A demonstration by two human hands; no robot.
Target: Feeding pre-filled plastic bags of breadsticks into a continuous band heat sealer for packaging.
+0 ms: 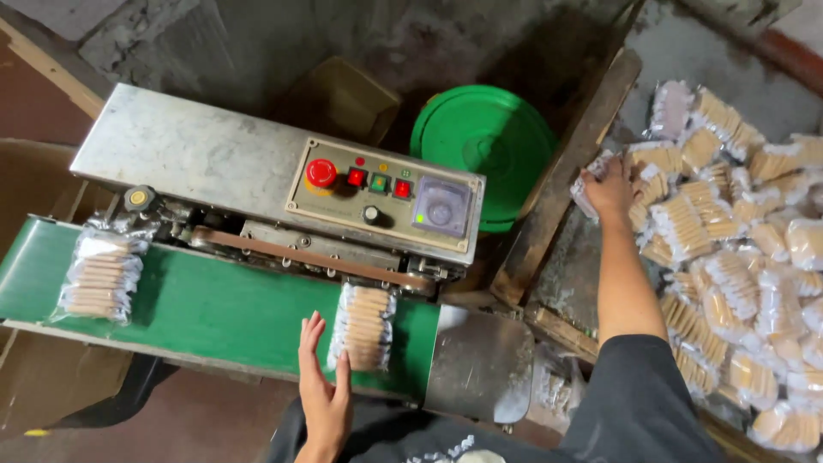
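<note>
Left hand (324,390) at 6 o'clock, flat and open, fingers together, palm side against the left edge of a clear pack (363,326) of stacked biscuits. No grasp; the hand only touches and steadies it. The pack lies lengthwise across the green belt (214,309), its top end just under the sealer's (257,171) brown band (300,255). Judged reason for the flat hand: it keeps the pack square to the band so the open mouth enters straight.

Right hand (609,190) out at 2 o'clock, arm fully stretched, fingers curled down onto a pack at the near-left edge of the heap (737,257). Whether the fingers have closed around that pack or merely rest on it I cannot tell; the palm hides the hold. The heap of like packs fills the right side, from 1 to 5 o'clock, on a grey surface bounded by a wooden beam (570,171); within arm's reach of the sealer, which looks like the point of piling it there.

A second pack (99,274) sits on the belt at 9 o'clock, well apart from both hands, top end crumpled near the roller end of the machine.

Control panel (386,193) at centre: red round button, small red and green switches, black knob, a dial window. Green lid (484,141) behind the sealer at 12 o'clock. Cardboard box (34,180) at far left, beneath the belt's end.
</note>
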